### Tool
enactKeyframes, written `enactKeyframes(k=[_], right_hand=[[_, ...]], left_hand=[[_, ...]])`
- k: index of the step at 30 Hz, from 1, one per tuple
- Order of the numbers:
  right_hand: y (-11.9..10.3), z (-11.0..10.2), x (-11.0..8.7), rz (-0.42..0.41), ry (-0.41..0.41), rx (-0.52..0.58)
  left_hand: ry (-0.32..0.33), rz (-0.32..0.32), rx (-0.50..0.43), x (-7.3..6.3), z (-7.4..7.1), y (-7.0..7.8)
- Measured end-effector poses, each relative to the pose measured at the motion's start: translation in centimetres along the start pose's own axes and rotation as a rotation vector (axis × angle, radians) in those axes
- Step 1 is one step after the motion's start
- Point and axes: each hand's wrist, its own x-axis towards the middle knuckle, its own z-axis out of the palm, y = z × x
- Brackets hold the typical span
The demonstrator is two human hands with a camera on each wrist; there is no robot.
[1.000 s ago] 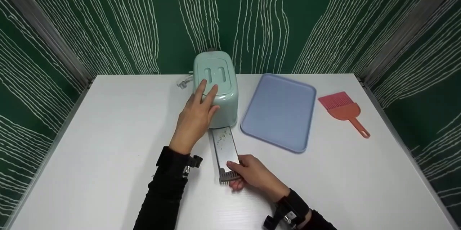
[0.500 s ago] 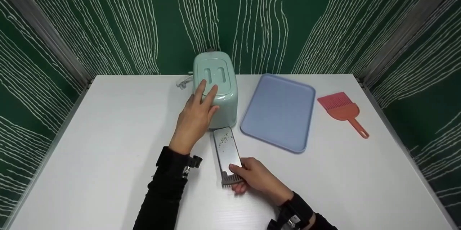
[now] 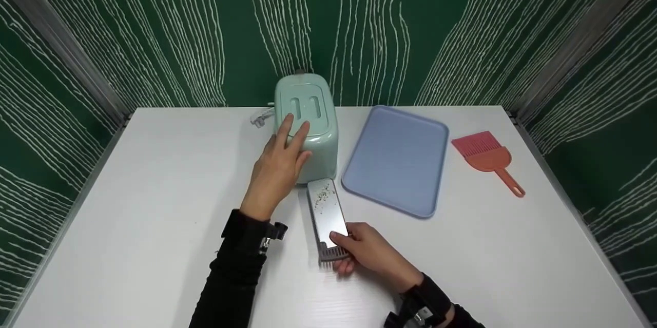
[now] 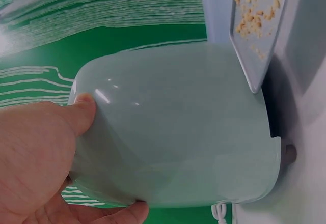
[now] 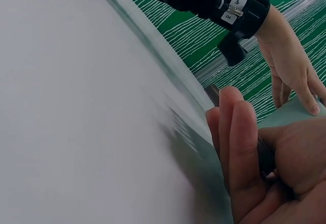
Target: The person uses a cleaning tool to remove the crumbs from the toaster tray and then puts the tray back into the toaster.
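Note:
A mint-green toaster with two slots in its lid stands at the table's back. My left hand rests on its near left corner, fingers spread over the top and side, thumb against the front. My right hand pinches a flat metal crumb tray by its ribbed grey end, thumb on top. Yellowish crumbs lie scattered on the tray's far part. That far end is outside the toaster, right at its lower front edge. The right wrist view shows the curled fingers; the tray is mostly hidden there.
A blue rectangular tray lies right of the toaster. Farther right is a small orange-red brush with pink bristles. A cord with a plug lies at the toaster's left. Green walls with white lines enclose the white table.
The crumb tray has come out of the toaster's base, drawn toward me and slightly right by my right hand, its far end now visible. My left hand has stayed on the toaster.

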Motion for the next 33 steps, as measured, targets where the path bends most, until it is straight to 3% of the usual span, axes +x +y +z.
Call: enactKeyframes(k=[13, 33], right_hand=[[-1.2, -0.4, -0.6, -0.025, 0.031, -0.005], [-3.9, -1.8, -1.9, -0.049, 0.092, 0.018]], left_hand=[[-0.022, -0.02, 0.012, -0.1, 0.2, -0.2], [0.002, -0.009, 0.022, 0.1, 0.2, -0.1]])
